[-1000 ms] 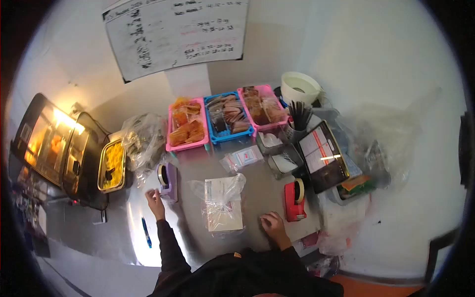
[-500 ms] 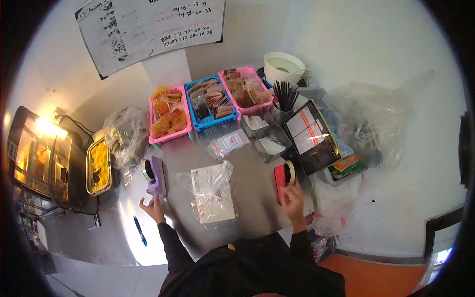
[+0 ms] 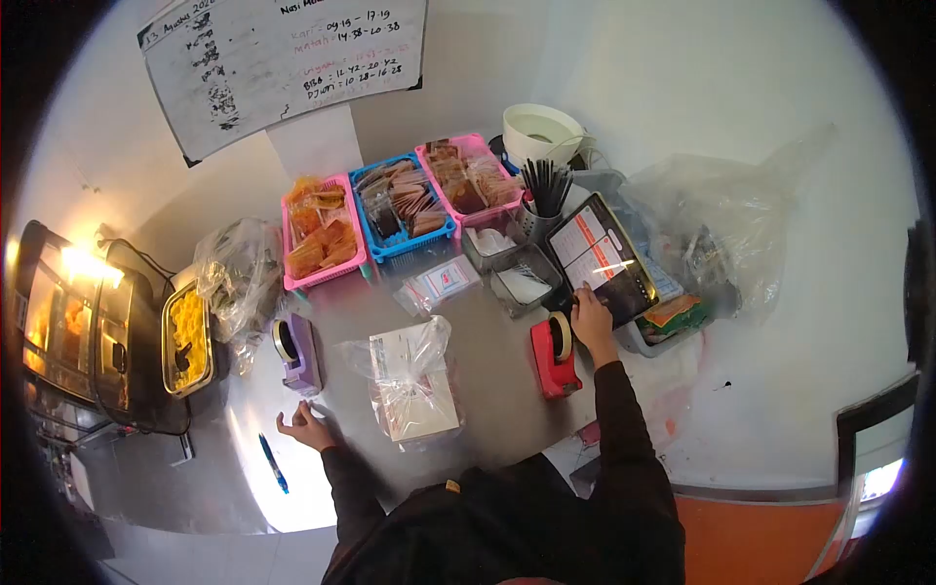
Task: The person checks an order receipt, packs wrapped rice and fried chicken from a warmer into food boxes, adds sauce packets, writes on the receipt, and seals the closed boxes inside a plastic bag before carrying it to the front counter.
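Observation:
My right hand [image 3: 592,322] reaches to the lower edge of a tablet [image 3: 606,261] that leans at an angle, a finger stretched out at its lit screen. Nothing is held in that hand. Beside its wrist stands a red tape dispenser [image 3: 557,373]. My left hand [image 3: 308,429] is over the steel table, fingers apart and holding nothing, just below a purple tape dispenser [image 3: 300,363]. Between my hands a white box in a knotted clear plastic bag [image 3: 414,390] lies on the table.
Pink basket [image 3: 325,231], blue basket [image 3: 405,202] and another pink basket [image 3: 471,175] hold packets at the back. A yellow food tray [image 3: 188,338] and a lit display case [image 3: 83,322] stand left. A blue pen [image 3: 273,462] lies near the front.
My right hand has moved from the red tape dispenser up and right to the tablet. My left hand has drawn slightly down from the purple dispenser. The view has shifted a little.

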`<state>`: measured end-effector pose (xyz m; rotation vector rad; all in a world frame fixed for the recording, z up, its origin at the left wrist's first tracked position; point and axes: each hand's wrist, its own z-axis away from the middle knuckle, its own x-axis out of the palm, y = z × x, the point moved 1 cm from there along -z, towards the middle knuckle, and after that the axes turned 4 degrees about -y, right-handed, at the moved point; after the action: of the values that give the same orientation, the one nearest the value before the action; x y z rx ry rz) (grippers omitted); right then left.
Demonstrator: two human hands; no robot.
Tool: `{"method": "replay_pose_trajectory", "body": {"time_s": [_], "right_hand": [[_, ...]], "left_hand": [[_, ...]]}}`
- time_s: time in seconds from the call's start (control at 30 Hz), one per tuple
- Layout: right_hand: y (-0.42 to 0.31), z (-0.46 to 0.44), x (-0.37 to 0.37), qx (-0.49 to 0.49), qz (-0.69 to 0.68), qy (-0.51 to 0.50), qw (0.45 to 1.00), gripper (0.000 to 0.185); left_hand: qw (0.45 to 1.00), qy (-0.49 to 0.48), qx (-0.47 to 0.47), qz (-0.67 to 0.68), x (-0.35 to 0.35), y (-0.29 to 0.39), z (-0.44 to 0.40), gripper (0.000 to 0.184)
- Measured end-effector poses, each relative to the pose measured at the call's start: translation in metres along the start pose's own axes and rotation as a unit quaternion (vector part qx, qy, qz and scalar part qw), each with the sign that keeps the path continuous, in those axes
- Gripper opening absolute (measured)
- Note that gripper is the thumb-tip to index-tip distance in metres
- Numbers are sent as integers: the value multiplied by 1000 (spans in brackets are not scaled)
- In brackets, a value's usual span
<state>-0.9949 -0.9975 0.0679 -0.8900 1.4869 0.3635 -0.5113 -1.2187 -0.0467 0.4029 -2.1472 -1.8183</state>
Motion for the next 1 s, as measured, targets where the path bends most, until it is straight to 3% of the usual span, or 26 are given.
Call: {"method": "replay_pose_trajectory", "body": {"time_s": [0.1, 0.23, 0.37, 0.6, 0.7, 0.9, 1.0], "right_hand": [[2, -8, -14, 29, 23, 45, 998, 30], [16, -15, -35, -12, 23, 143, 989, 33], [18, -19, -50, -29, 34, 154, 987, 31], [6, -5, -21, -81, 17, 115, 990, 33], [-2, 5, -14, -17, 15, 30, 999, 35], [0, 7, -13, 17, 21, 39, 999, 34], [9, 4, -11, -18, 29, 84, 996, 37]], "left_hand": [[1000, -4, 9, -13, 0, -1, -1, 48], [1000, -9, 3, -28, 0, 5, 0, 47], [999, -8, -5, -31, 1, 5, 0, 46], [1000, -4, -8, 29, 1, -2, -1, 45], [1000, -11, 1, 10, -1, -2, -1, 45], [1000, -16, 4, -5, 0, 2, 0, 44], [1000, -16, 0, -2, 1, 4, 1, 44]]}}
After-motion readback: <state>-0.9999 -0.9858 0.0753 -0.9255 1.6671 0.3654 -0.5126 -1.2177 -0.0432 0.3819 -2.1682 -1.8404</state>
